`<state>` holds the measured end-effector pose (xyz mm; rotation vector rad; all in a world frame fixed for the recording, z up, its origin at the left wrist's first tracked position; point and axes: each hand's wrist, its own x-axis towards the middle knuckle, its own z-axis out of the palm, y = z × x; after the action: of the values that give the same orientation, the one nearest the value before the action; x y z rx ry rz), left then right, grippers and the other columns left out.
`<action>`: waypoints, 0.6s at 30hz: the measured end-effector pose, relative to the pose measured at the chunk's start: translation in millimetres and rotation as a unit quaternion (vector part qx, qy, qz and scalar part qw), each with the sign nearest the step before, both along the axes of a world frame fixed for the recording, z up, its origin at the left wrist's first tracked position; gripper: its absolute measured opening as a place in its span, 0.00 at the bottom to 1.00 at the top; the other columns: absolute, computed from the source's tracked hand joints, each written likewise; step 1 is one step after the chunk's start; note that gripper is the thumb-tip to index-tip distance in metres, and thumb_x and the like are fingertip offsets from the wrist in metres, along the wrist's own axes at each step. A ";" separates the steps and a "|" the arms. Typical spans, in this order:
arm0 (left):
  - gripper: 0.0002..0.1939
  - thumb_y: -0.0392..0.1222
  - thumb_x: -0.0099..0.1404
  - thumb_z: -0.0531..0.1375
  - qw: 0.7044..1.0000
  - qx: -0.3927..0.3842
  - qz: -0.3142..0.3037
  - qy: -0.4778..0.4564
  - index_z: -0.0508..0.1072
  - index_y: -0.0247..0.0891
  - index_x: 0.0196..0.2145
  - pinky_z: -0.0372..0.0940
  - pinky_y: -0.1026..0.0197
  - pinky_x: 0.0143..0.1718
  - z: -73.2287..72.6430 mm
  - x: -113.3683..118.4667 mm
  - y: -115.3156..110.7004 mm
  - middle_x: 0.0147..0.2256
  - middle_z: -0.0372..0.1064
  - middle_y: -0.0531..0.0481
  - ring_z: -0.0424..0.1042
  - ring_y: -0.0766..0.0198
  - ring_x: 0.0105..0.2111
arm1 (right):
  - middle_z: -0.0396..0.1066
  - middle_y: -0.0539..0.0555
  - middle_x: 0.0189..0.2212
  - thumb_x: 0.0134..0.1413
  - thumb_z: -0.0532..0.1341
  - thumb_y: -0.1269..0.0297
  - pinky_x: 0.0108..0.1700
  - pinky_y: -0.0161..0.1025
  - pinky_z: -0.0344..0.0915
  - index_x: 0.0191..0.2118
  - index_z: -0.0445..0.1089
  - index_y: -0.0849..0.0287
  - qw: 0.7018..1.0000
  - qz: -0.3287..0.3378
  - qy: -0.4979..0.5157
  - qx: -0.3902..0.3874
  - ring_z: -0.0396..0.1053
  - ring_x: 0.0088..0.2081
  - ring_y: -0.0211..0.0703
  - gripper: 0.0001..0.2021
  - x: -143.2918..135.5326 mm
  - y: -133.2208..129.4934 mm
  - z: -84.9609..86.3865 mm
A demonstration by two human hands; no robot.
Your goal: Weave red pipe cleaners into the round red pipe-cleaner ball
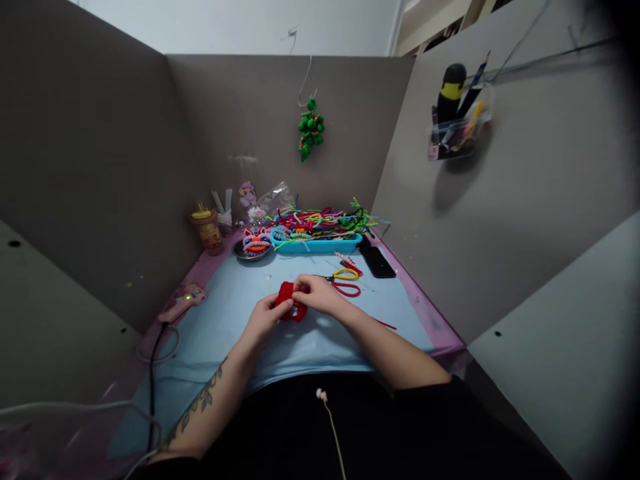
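Between my two hands is a small red piece that looks knitted or braided from cord, with gaps in its lower part. My left hand pinches it at its left edge with thumb and fingers. From the right, my right hand has its fingertips closed on the upper right of the same piece. Just beyond the right hand lie scissors with one yellow and one red handle loop. A thin red strand rests on the blue cloth near the right forearm.
A blue tray heaped with colourful cords stands at the back. Left of it, a metal dish holds a pink-and-orange braided figure. A black phone lies right. A pink corded tool sits left. Grey partitions enclose the table.
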<state>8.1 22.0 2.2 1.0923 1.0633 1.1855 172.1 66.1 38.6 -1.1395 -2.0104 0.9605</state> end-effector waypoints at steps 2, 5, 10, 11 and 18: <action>0.18 0.51 0.49 0.69 1.000 0.007 0.007 0.026 0.77 0.32 0.30 0.57 0.63 0.29 0.8 -1.0 -0.4 0.23 0.71 0.51 0.65 0.65 0.23 | 0.69 0.45 0.23 0.45 0.62 0.72 0.30 0.31 0.58 0.28 0.69 0.59 1.000 -0.001 0.005 0.001 0.64 0.27 0.34 0.02 -0.9 -0.6 -0.4; 0.17 0.51 0.50 0.67 0.997 0.025 0.033 0.065 0.76 0.33 0.28 0.57 0.63 0.29 0.0 -3.1 -0.5 0.22 0.70 0.52 0.64 0.65 0.24 | 0.70 0.46 0.24 0.46 0.62 0.71 0.31 0.32 0.59 0.28 0.69 0.59 1.000 0.003 0.005 0.014 0.65 0.27 0.36 0.02 -4.3 0.3 -1.0; 0.16 0.51 0.50 0.67 0.991 0.051 0.112 0.059 0.76 0.33 0.29 0.61 0.62 0.33 -7.8 -3.9 3.9 0.27 0.72 0.50 0.69 0.63 0.28 | 0.73 0.51 0.29 0.49 0.62 0.72 0.43 0.40 0.62 0.29 0.69 0.58 0.985 0.000 0.010 0.174 0.67 0.36 0.42 0.02 -5.9 -2.9 8.2; 0.17 0.51 0.51 0.67 0.991 0.038 0.124 0.027 0.76 0.34 0.31 0.62 0.61 0.34 -9.1 -3.6 5.5 0.27 0.73 0.50 0.70 0.62 0.29 | 0.73 0.53 0.31 0.51 0.61 0.71 0.46 0.42 0.62 0.30 0.69 0.57 0.976 -0.013 0.035 0.217 0.68 0.38 0.44 0.02 -3.5 -6.3 11.4; 0.13 0.48 0.55 0.65 0.954 -0.016 0.182 -0.237 0.75 0.43 0.38 0.69 0.55 0.44 -0.4 -11.8 13.5 0.38 0.77 0.50 0.74 0.58 0.43 | 0.70 0.55 0.31 0.56 0.57 0.63 0.44 0.46 0.65 0.37 0.67 0.55 0.924 -0.162 0.205 0.279 0.67 0.36 0.46 0.04 19.0 -38.3 4.1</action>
<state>-3.8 35.6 1.9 0.5484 0.9169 1.6177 191.1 27.8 42.6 -0.8275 -1.5409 0.3710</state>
